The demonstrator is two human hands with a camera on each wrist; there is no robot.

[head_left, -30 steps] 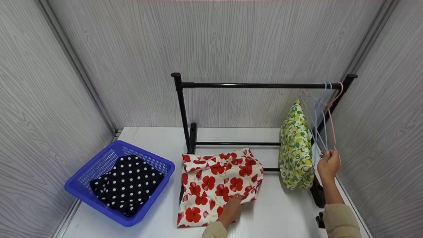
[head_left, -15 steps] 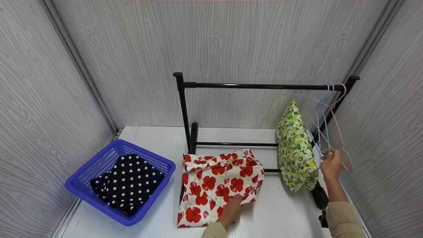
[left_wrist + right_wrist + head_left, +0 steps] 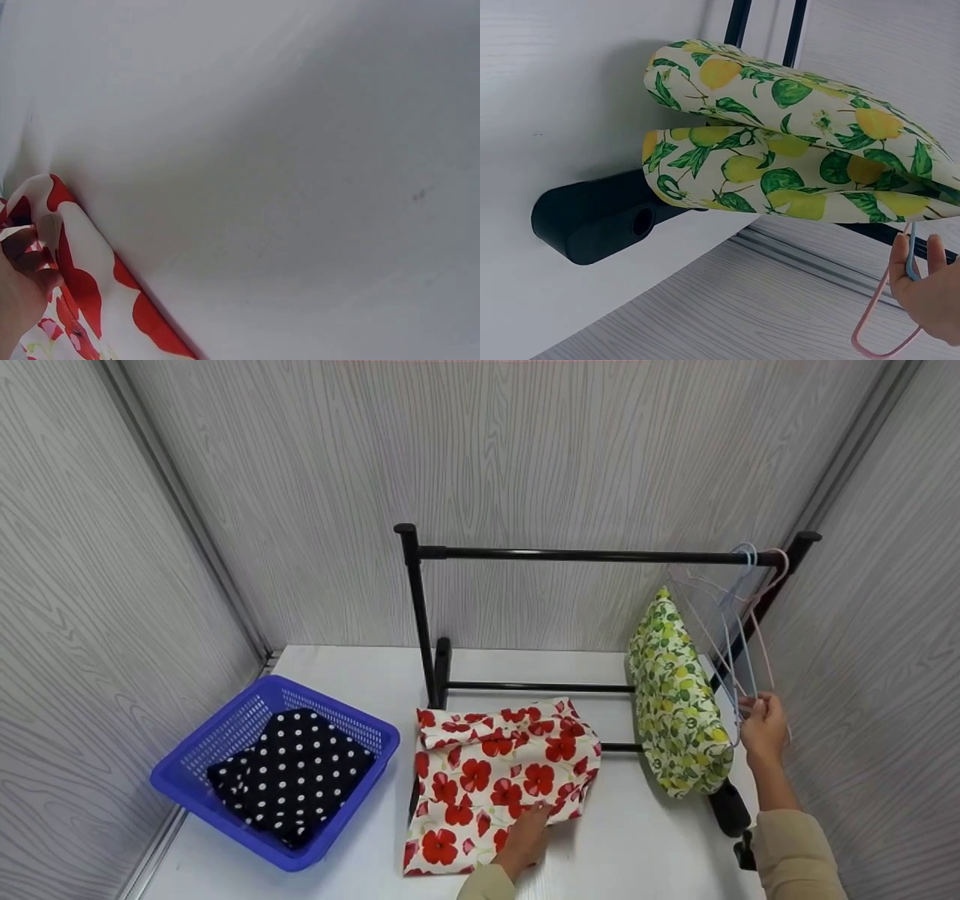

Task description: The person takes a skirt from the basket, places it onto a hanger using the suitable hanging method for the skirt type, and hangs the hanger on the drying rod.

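Note:
A white cloth with red flowers (image 3: 480, 787) lies on the table, partly over the left foot of the black rack. My left hand (image 3: 525, 840) grips its near right edge, and the left wrist view shows those fingers (image 3: 30, 259) curled at the cloth. At the right end of the rack, my right hand (image 3: 763, 727) holds the lower end of a light blue hanger (image 3: 727, 660), with the thumb and fingers about it in the right wrist view. A pink hanger (image 3: 763, 641) hangs just beside it. The lemon-print cloth (image 3: 679, 705) hangs left of the right hand.
A purple basket (image 3: 180, 780) at the left contains a black cloth with white dots (image 3: 300, 772). The rack's black top rail (image 3: 562, 555) spans the back. Grey wood-grain walls (image 3: 487, 450) stand close on the sides. The rack's right foot (image 3: 729, 808) juts forward.
The right hand has moved slightly right with the blue hanger, whose hook sits a little higher at the rail. The lemon-print cloth has swung and turned. My left hand stays on the red-flowered cloth.

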